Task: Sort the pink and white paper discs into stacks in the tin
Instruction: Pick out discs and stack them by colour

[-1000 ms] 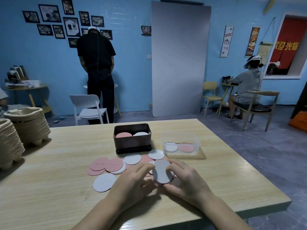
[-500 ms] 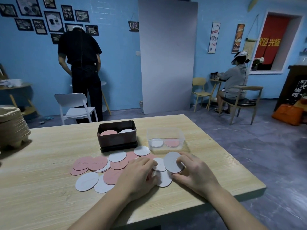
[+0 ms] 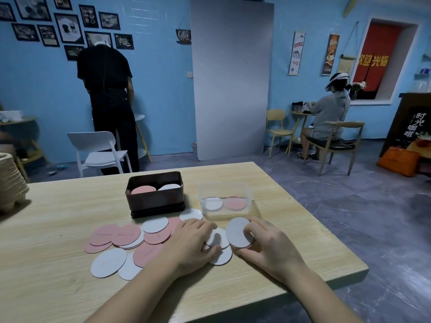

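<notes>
White paper pinched: raised white disc [image 3: 238, 231], tilted up off the table [image 3: 58, 217], held at its near right edge between thumb and curled fingers of right hand [image 3: 263, 243], on the near side of the tin [image 3: 155, 201] and off to its right. Just beside it, left hand [image 3: 189, 243], palm down, fingers bent over the far edge of flat white disc [image 3: 219, 237], thumb tucked at its near edge, with another white disc [image 3: 222, 256] partly beneath. Left of both hands, straight on the near side of the tin, loose heap [image 3: 130, 238] of pink and white discs, fanned and overlapping flat on the wood. Inside the tin, pink stack [image 3: 143, 190] at left and white stack [image 3: 169, 187] at right, side by side. Just right of the tin, clear plastic box [image 3: 248, 194] holding one white and one pink disc. Far left of the tin, at the table edge, stacked pulp trays [image 3: 11, 183]. Beyond the tin, white chair [image 3: 100, 150] and standing person in black [image 3: 107, 101], back turned
</notes>
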Motion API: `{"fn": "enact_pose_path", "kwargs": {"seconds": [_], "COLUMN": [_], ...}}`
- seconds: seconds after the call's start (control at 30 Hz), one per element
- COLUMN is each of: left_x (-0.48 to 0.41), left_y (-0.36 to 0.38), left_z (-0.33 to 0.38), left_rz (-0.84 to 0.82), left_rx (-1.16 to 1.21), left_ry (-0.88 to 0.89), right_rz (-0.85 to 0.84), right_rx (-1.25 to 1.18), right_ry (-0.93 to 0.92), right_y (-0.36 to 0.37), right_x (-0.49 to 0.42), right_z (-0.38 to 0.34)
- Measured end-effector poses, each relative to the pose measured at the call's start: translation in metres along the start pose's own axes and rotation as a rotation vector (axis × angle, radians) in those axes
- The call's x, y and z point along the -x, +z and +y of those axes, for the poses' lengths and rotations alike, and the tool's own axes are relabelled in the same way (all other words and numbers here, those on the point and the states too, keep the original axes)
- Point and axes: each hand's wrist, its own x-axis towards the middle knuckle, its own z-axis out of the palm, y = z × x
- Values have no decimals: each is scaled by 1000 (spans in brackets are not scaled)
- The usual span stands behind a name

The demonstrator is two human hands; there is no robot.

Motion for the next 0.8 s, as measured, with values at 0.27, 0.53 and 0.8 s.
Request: {"fn": "enact_pose_path", "kwargs": {"seconds": [0.27,0.53,0.8], "left_x": [29,54,56], "left_y": [-18,-28,-22], "left_z": [-31,-43,-41], "left_rz": [227,392,338], "left_rx": [44,137,109], "left_ry": [78,124,169], "right_rz": [-20,-65,-81], "right_rx": [7,-54,-188], "right_ry": [57,-5,-43], "right_y": [7,33,47], "right_x": [-7,-32,-36], "right_z": [-9,-43,-63]}}
